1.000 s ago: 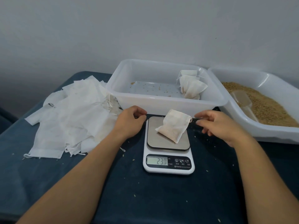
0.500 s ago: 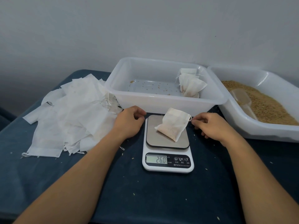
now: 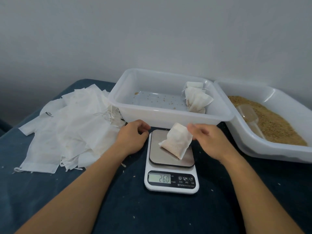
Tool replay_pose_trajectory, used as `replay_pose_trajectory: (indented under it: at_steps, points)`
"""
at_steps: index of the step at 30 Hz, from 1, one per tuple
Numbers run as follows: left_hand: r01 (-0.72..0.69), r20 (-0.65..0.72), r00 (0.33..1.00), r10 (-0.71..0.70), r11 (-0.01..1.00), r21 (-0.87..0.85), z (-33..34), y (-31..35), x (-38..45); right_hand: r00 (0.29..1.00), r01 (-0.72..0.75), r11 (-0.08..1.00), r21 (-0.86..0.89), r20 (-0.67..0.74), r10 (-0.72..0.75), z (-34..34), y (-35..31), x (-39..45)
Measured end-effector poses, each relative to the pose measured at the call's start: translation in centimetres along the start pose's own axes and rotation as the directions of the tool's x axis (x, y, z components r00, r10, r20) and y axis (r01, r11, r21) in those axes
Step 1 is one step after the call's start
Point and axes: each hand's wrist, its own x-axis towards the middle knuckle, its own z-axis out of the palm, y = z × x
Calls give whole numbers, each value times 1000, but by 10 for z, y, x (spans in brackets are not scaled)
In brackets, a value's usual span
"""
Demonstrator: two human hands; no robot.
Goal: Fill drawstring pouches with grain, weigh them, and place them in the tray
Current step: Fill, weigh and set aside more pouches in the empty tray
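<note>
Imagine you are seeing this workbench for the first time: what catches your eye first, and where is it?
A filled pouch sits on the scale at centre, its display reading 26.0, with the right hand at the pouch's top corner. Behind the scale, a white tray holds finished pouches in its right corner. Far right, a tub of grain holds a clear scoop.

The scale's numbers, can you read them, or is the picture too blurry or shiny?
In the head view the scale display is sharp enough to read 26.0, with no glare on it; the small button labels beside it are too blurry to read; the right hand at the pouch looks slightly smeared; the light is soft and dim.
</note>
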Motion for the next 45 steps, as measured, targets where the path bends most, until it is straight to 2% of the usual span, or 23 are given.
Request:
replay_pose_trajectory:
  at_steps: [2,5,9,12,16,21,28,29,31,35,37,39,42,43,45]
  points:
    - [-2,-2,1000,2,1000,0,0,-1,1,993,118,989,-86,-20,-120,5,-10,-1]
    - [-15,-3,1000,15,1000,5,1,-2,1,966,233,968,-96,-93,-242,8,-32,-5]
    - [-11,-1,1000,11,1000,-12,2,-2,2,933,329,942,-69,-128,-335,-8,-69,-4]
    - [-18,-10,1000,17,1000,-22,2,-3,2,903,349,930,-115,-223,-367,-42,-91,14]
    - [-13,-7,1000,13,999,-29,2,-3,2,932,211,964,-159,-263,-248,-86,-97,52]
    - [-7,-2,1000,7,1000,-23,1,-1,1,993,-38,953,-301,-119,2,-100,-62,96]
    - [-7,-10,1000,6,999,-41,3,-1,0,947,-322,919,-228,-68,315,-81,-4,144]
    - [-9,-10,1000,9,999,-41,3,-1,0,939,-342,907,-244,-55,339,-79,1,150]
    - [-15,-10,1000,15,999,-47,3,-2,0,941,-317,855,-410,-23,338,-74,6,161]
    - [-10,-15,1000,10,998,-56,4,-4,1,960,-120,571,-812,52,276,-69,-2,174]
    - [-7,-16,1000,6,998,-60,4,-3,1,960,-87,528,-845,71,271,-68,-2,179]
    - [-13,-19,1000,12,997,-75,4,-2,0,946,-239,579,-779,-52,321,-68,-7,181]
    - [-14,-12,1000,12,996,-91,5,1,0,950,-311,649,-694,-214,227,-68,-24,172]
    - [-10,-12,1000,9,995,-99,5,2,-1,961,-268,687,-675,-237,141,-64,-35,167]
    - [-8,-25,1000,5,995,-100,4,5,-5,955,-47,775,-630,-256,-150,-47,-64,148]
